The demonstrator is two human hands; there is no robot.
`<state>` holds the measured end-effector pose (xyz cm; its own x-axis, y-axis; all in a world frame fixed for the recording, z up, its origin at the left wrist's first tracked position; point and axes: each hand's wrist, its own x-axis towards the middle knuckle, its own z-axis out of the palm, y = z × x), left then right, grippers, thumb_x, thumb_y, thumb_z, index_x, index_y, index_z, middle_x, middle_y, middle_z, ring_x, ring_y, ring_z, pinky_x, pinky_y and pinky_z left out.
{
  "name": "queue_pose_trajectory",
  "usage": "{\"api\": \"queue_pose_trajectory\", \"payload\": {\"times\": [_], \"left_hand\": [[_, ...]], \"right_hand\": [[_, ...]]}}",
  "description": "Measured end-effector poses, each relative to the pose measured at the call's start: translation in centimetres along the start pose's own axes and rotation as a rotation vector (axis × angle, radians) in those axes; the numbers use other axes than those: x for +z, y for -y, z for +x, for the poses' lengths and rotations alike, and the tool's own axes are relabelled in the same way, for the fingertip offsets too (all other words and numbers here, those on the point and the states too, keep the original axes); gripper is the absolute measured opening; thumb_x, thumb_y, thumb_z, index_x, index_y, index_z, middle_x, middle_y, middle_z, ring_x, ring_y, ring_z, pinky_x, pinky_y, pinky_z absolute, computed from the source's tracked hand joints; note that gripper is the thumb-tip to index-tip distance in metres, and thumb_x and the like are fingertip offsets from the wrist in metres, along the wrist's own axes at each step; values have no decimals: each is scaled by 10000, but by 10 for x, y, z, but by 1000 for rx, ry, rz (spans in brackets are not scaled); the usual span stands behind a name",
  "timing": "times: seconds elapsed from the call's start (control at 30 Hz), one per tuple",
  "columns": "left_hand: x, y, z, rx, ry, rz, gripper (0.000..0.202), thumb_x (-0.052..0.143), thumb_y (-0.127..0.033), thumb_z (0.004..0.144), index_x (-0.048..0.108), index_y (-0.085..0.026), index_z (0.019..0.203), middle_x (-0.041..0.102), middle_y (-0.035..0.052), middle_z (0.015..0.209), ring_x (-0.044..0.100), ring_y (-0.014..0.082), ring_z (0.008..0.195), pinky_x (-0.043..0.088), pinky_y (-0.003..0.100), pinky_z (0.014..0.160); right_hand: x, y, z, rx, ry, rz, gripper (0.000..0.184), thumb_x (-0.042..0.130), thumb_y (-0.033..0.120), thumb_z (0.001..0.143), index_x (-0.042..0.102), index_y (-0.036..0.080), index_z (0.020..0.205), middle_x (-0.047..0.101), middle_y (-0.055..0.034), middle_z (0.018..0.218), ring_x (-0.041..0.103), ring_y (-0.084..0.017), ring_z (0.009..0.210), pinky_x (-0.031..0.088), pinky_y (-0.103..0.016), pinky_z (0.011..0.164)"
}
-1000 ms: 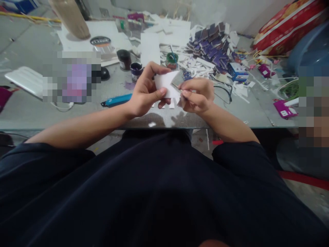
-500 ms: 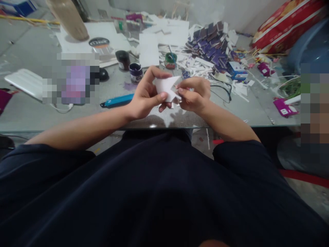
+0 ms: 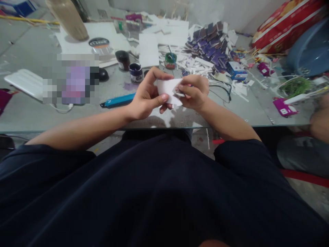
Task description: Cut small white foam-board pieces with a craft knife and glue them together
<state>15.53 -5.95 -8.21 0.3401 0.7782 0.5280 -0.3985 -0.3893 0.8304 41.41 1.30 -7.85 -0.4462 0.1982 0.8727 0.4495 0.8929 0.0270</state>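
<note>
A small white piece of board or card with a notched right side is held up above the table's front edge. My left hand grips its left part, thumb on the near face and fingers behind. My right hand is closed at the notch, its thumb and fingertips pinched together against the piece. A small greyish edge shows at those fingertips, but what they hold is mostly hidden. Left of my left hand lies a blue utility knife.
Paint jars and a green-rimmed jar stand behind my hands. Beyond are white offcuts and a heap of purple-painted pieces. A phone lies left. Another person's hand shows at the right edge.
My right fingers have moved slightly up and in over the notch, covering the piece's upper point. The white piece has tilted a little. My left hand keeps its hold.
</note>
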Motion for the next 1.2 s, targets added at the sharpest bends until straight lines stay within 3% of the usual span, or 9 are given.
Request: {"api": "queue_pose_trajectory", "payload": {"times": [0.1, 0.17, 0.37, 0.5, 0.57, 0.67, 0.8, 1.0, 1.2], "left_hand": [[1, 0, 2, -16, -23, 1, 912, 1101, -828, 977, 648, -334, 1595, 814, 55, 1244, 1000, 383, 1081, 759, 364, 665], [0, -1, 2, -29, -30, 3, 908, 1094, -837, 981, 655, -321, 1585, 801, 60, 1267, 997, 370, 1061, 745, 362, 666], [-4, -2, 2, -44, 20, 50, 950, 1116, -846, 965, 667, -286, 1588, 842, 76, 1263, 957, 306, 952, 792, 410, 716], [-3, 2, 1, -14, 20, 73, 928, 1015, -914, 1027, 633, -345, 1653, 812, 67, 1308, 991, 390, 1145, 806, 468, 771], [-3, 3, -1, -2, 41, 86, 925, 1006, -930, 1021, 626, -359, 1641, 809, 61, 1283, 991, 406, 1177, 813, 474, 768], [-6, 0, -3, 7, 87, 99, 926, 1021, -925, 1013, 617, -350, 1617, 818, 47, 1208, 989, 398, 1148, 830, 475, 772], [-10, -5, -5, -5, 99, 88, 917, 1032, -894, 1034, 608, -323, 1613, 828, 38, 1161, 990, 378, 1113, 843, 471, 800], [-10, 5, -1, 10, 36, 84, 877, 1003, -912, 1064, 631, -333, 1606, 822, 2, 1053, 973, 315, 936, 791, 383, 683], [-13, 3, 5, 1, 48, 26, 876, 1114, -837, 984, 673, -319, 1537, 830, 22, 965, 909, 298, 826, 761, 387, 628]], "right_hand": [[-2, 1, 3, -246, -93, 37, 620, 411, 789, 1337, 785, 328, 1158, 865, -54, 1087, 851, -226, 918, 746, -417, 858], [-2, 0, 4, -314, -136, 61, 647, 394, 808, 1340, 748, 311, 1125, 862, -53, 1065, 838, -205, 854, 720, -380, 781], [-1, -3, 1, -236, 49, 28, 761, 439, 981, 1274, 712, 304, 1063, 796, -23, 964, 804, -188, 793, 683, -358, 716], [-2, 7, 13, -438, -150, 76, 448, 553, 704, 1338, 771, 322, 1253, 892, -46, 1158, 782, -183, 833, 676, -360, 741], [-2, 12, 19, -455, -251, 117, 325, 656, 620, 1323, 786, 326, 1368, 908, -56, 1252, 771, -182, 848, 670, -365, 762], [1, 8, 19, -421, -238, 87, 422, 629, 709, 1318, 803, 325, 1333, 879, -38, 1200, 801, -178, 858, 669, -356, 766], [3, -8, 9, -221, 11, 29, 668, 434, 826, 1325, 785, 295, 1123, 823, -38, 1037, 816, -195, 854, 714, -384, 804], [-4, 5, 4, -38, -23, 109, 583, 494, 783, 1318, 864, 333, 1296, 830, -62, 1180, 845, -260, 1050, 755, -526, 1010], [-10, 12, 15, 6, 82, 50, 633, 465, 784, 1337, 861, 301, 1235, 847, -86, 1129, 886, -283, 1061, 783, -557, 1032]]}}
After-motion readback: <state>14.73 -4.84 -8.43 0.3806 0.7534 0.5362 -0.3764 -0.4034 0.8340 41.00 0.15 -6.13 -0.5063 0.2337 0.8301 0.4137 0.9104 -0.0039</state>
